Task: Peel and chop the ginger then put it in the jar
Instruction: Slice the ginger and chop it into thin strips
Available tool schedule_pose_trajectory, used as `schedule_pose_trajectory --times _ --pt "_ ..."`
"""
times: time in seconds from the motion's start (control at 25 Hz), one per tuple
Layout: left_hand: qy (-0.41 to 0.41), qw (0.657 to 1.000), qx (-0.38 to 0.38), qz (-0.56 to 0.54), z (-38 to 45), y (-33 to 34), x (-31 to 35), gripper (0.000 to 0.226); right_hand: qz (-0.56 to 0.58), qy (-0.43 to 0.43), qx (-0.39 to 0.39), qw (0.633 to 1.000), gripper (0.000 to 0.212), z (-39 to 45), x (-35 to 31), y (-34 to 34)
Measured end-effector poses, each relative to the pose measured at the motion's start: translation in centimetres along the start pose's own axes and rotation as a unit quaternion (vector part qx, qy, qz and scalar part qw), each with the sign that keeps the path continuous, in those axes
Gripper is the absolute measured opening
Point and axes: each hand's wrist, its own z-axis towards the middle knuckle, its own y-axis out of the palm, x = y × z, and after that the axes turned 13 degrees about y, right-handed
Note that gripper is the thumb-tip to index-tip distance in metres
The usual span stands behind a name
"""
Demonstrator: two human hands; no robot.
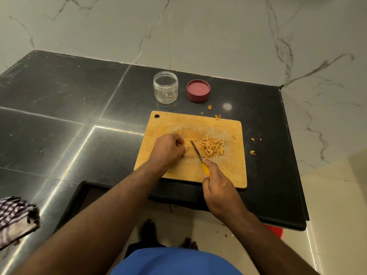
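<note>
Starting at far left, you see a checked cloth (14,219) on the black counter (59,108). Your left hand (168,148) sits on the wooden cutting board (190,171), fingers curled over a small ginger piece (186,146), mostly hidden. The clear jar (165,87) stands open behind the board, holding only a few ginger flecks at its bottom. Just right of it, apart, the red lid (198,90) lies upside down. Your right hand (217,187) grips the yellow-handled knife (199,157), blade angled toward the left hand. A pile of chopped ginger (212,148) lies right of the blade. Peel scraps (252,152) are scattered beyond the board's edges.
</note>
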Motion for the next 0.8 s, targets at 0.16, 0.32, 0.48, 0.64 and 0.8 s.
schedule_pose_trajectory --times 0.16,0.32,0.48,0.64,0.8 --pt "-0.001 1.000 0.001 -0.005 0.0 0.0 0.0 0.019 -0.015 -0.021 0.007 1.000 0.048 0.1 0.0 0.4" --pt "0.004 1.000 0.004 -0.002 0.0 -0.1 0.1 0.016 -0.033 -0.046 0.018 0.998 0.047 0.3 -0.3 0.8" --pt "0.003 1.000 0.003 0.000 -0.1 -0.1 0.2 0.013 -0.064 -0.056 0.027 0.996 0.047 0.3 -0.5 1.3" --pt "-0.001 1.000 0.002 -0.005 -0.1 -0.1 0.2 0.013 -0.069 -0.046 0.033 0.996 0.048 0.3 -0.7 1.6" --pt "0.001 1.000 0.003 -0.008 -0.1 -0.2 0.2 0.013 -0.101 -0.052 0.010 0.993 0.049 0.2 -1.1 1.6"
